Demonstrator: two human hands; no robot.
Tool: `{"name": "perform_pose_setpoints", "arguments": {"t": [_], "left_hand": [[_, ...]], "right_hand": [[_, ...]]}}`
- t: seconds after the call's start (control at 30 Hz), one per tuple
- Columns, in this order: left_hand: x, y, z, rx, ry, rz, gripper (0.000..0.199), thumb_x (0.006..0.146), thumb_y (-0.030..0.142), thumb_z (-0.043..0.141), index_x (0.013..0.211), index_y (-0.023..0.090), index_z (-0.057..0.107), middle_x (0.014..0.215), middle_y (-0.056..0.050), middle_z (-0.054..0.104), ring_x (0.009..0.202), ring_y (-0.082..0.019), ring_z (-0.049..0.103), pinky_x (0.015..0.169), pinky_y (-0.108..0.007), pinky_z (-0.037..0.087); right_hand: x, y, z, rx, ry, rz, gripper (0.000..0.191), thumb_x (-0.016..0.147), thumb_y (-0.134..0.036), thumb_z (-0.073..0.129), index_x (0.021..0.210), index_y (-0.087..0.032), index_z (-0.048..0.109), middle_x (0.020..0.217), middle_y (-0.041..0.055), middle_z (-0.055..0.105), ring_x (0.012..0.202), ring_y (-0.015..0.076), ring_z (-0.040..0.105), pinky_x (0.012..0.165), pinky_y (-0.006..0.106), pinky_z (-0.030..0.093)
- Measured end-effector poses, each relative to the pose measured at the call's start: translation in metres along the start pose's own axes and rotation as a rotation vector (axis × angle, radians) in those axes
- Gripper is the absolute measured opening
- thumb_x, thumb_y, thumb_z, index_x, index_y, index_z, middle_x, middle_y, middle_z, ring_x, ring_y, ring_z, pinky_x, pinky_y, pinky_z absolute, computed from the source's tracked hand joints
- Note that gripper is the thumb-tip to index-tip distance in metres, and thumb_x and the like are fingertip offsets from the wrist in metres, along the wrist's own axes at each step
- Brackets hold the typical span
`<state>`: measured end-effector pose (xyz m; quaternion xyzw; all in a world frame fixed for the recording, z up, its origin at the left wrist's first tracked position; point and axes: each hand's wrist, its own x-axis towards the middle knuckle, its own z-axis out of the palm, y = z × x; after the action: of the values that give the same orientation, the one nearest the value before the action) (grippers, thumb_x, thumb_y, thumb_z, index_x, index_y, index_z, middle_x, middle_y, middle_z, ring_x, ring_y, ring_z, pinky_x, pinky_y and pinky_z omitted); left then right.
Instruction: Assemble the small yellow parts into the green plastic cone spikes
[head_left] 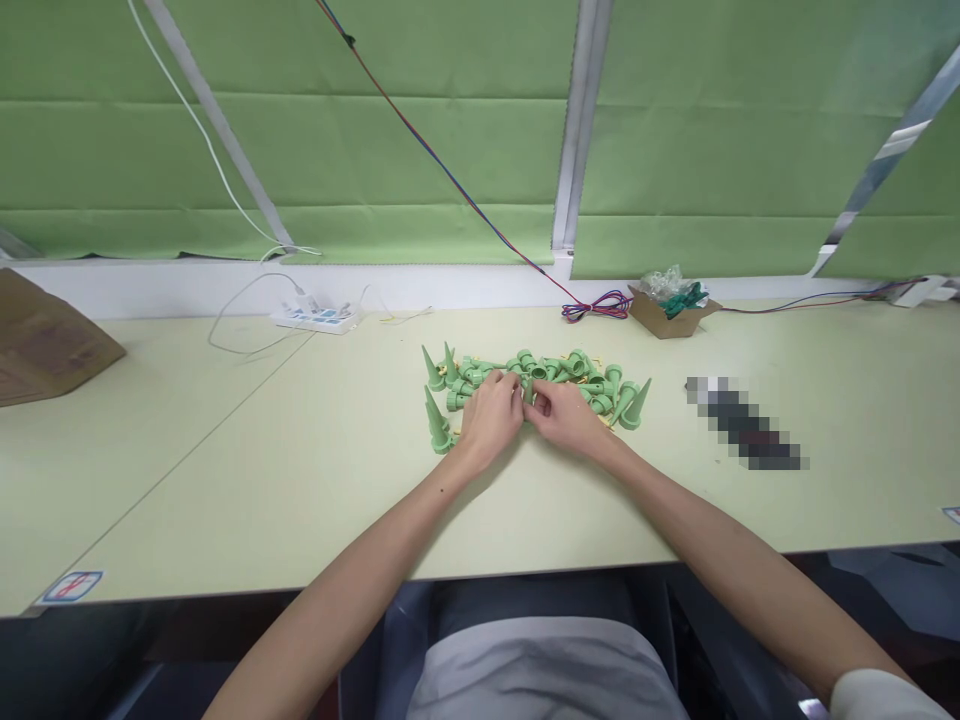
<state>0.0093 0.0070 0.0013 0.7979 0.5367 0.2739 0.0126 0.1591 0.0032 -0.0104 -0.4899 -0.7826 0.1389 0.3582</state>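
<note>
A spread of green plastic watering spikes (564,368), cone-shaped with ringed caps, lies on the table, with small yellow pieces among them. At the near edge of this pile my left hand (489,415) and my right hand (568,418) meet, fingers curled in. Between their fingertips shows one green spike (528,390), pointing up and pinched from both sides; its lower part is hidden. Several spikes stand on their caps at the pile's ends, including one at the left (432,368) and one at the right (636,405).
Behind the pile, to the right, sits a small cardboard box (667,318) with clear plastic and green material. Coiled red and blue wire (598,306) lies beside it. A power strip (319,318), a brown paper bag (52,340) and a blurred-out dark object (746,425) are also on the table (247,480).
</note>
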Motion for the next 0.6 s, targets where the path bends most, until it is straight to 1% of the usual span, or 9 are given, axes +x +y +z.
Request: {"name": "perform_pose_setpoints", "arguments": {"t": [0.13,0.27,0.47,0.6], "left_hand": [[-0.0005,-0.0002,-0.0017,0.069,-0.07,-0.046,0.02,0.093,0.02,0.04,0.093,0.019,0.06,0.095,-0.011,0.061,0.077,-0.023,0.061,0.061,-0.031,0.039],[-0.0021,-0.0017,-0.0009,0.147,-0.131,-0.053,0.021,0.092,0.021,0.041,0.099,0.018,0.061,0.101,-0.012,0.06,0.076,-0.024,0.062,0.061,-0.032,0.041],[-0.0027,-0.0046,0.0014,0.195,-0.167,-0.026,0.019,0.09,0.018,0.04,0.093,0.017,0.059,0.097,-0.012,0.059,0.075,-0.025,0.063,0.058,-0.033,0.041],[-0.0024,-0.0052,0.002,0.198,-0.175,-0.014,0.019,0.09,0.018,0.04,0.095,0.018,0.058,0.098,-0.013,0.058,0.076,-0.026,0.063,0.058,-0.033,0.041]], "right_hand": [[-0.0003,-0.001,-0.0007,0.007,-0.007,-0.006,0.022,0.081,-0.02,0.053,0.065,-0.021,0.039,0.057,-0.0023,0.054,0.051,0.0125,0.047,0.053,0.026,0.028],[-0.0008,-0.0029,-0.002,0.007,-0.005,-0.004,0.026,0.084,-0.024,0.053,0.064,-0.021,0.037,0.056,-0.0027,0.053,0.051,0.0122,0.046,0.053,0.025,0.028],[-0.0016,-0.0043,-0.0034,0.006,-0.012,0.012,0.028,0.084,-0.025,0.054,0.064,-0.022,0.035,0.057,-0.0027,0.053,0.051,0.0124,0.045,0.053,0.026,0.028],[-0.0016,-0.0051,-0.0037,0.001,-0.016,0.008,0.027,0.084,-0.024,0.054,0.065,-0.022,0.036,0.058,-0.0026,0.053,0.052,0.0126,0.045,0.053,0.026,0.027]]}}
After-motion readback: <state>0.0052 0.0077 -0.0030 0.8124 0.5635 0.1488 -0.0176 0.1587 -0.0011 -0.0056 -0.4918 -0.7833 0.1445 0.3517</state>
